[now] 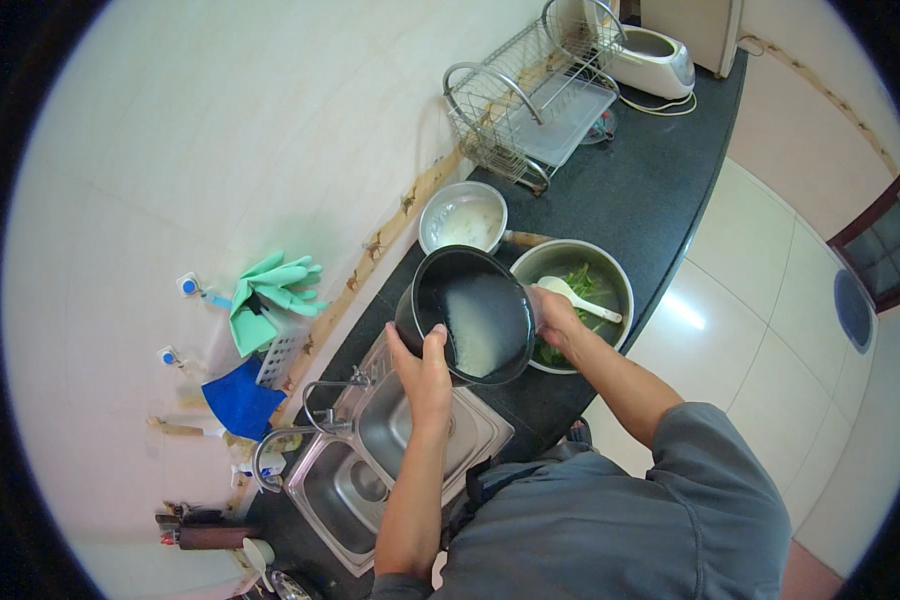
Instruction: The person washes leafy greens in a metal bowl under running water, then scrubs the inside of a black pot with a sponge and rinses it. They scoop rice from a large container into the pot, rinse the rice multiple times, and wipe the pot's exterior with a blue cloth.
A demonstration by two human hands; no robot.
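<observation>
Both of my hands hold a black rice-cooker inner pot (487, 300), tilted, above the counter at the sink's edge. White rice grains (476, 356) and cloudy water lie in it, pooled toward its near side. My left hand (424, 375) grips the left wall, thumb over the rim. My right hand (555, 319) clasps the opposite wall; its fingers are partly hidden. Just beyond the right hand stands a large metal pot (621, 277) with green leafy vegetables (581, 281) and a white ladle-like spoon (589, 305) in it. Behind the black pot sits a metal saucepan (465, 214) with whitish residue inside.
A double-bowl steel sink (330, 480) with a curved faucet (270, 446) lies below my left forearm. Farther along the dark counter (645, 180) are a wire dish rack (506, 97) and a white rice cooker (656, 64). Green rubber gloves (277, 289) and a blue cloth (244, 397) hang at the wall.
</observation>
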